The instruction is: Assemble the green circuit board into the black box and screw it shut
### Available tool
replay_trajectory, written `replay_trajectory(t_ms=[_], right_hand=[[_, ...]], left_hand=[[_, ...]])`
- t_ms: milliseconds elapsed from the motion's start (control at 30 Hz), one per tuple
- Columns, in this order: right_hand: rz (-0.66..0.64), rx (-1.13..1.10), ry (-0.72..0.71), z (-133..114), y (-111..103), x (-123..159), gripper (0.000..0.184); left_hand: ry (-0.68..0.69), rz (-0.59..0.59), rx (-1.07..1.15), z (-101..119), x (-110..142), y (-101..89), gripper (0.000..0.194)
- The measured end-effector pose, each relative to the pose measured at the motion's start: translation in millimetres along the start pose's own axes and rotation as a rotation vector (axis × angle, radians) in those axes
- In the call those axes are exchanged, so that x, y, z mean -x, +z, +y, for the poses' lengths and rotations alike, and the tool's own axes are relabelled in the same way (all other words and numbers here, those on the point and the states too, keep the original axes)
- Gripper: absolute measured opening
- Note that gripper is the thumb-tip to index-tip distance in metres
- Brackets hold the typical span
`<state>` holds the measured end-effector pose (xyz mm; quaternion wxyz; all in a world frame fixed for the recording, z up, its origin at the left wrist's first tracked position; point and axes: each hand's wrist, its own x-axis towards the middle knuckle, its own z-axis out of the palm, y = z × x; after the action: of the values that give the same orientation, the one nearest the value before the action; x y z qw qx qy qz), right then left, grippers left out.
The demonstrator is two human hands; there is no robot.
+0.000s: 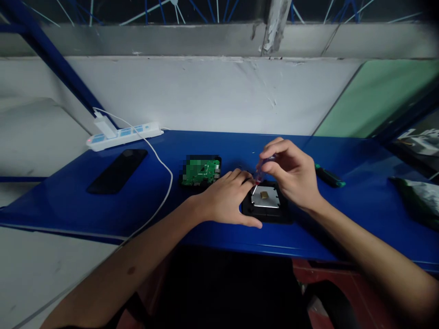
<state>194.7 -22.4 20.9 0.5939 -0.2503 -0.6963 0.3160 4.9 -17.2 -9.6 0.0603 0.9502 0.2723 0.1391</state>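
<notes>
My right hand (291,171) is closed around the clear purplish handle of a screwdriver (262,170). The thin shaft slants down to the upper left corner of a silver metal plate (270,200) with a small tan pad (264,195) at its middle. This plate sits in a black plastic housing (267,214) that lies flat on the table. Across the housing's left side rests my left hand (228,196), thumb spread toward me and fingers stretched out near the screwdriver tip. Left of that hand, a green circuit board (202,172) lies in a dark frame.
A green and black tool handle (329,176) lies right of my right hand on the blue table (212,237). A dark phone (118,171), a white power strip (125,135) and a white cable (171,176) occupy the left. A green and white packet (420,198) is at the far right.
</notes>
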Motion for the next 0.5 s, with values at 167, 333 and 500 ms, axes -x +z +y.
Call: replay_trajectory(t_ms=[167, 333, 500], right_hand=[[0.01, 0.081, 0.057, -4.4, 3.4, 3.6, 0.016], [-0.006, 0.038, 0.082, -1.7, 2.5, 8.2, 0.017], [-0.017, 0.063, 0.026, 2.7, -0.4, 7.2, 0.017]], left_hand=[[-0.005, 0.01, -0.032, 0.0, 0.5, 1.7, 0.098], [0.005, 0.013, -0.018, -1.0, 0.3, 1.7, 0.101], [0.003, 0.004, -0.009, 0.4, 0.1, -0.2, 0.1]])
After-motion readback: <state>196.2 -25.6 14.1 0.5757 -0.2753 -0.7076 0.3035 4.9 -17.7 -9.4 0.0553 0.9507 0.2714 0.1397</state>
